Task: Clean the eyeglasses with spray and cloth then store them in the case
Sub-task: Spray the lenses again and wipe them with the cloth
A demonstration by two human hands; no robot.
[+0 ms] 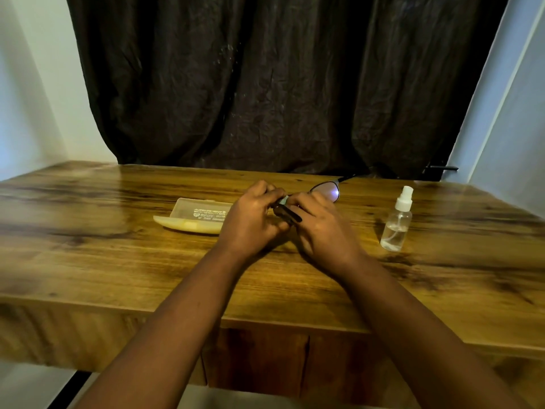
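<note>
Both hands, left hand point(253, 214) and right hand point(320, 225), grasp the eyeglasses point(323, 191), one lens jutting beyond the right fingers, cloth point(283, 199) pinched between them.

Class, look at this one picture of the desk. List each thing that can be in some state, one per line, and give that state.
Eyeglasses: held above the table, temple arms unfolded.
Cloth: pinched against the glasses, mostly hidden.
Case: open, lying flat, no glasses inside.
Spray bottle: upright, untouched, partly filled with clear liquid.
Left hand: fingers closed on the cloth.
Right hand: fingers closed on the glasses.
</note>
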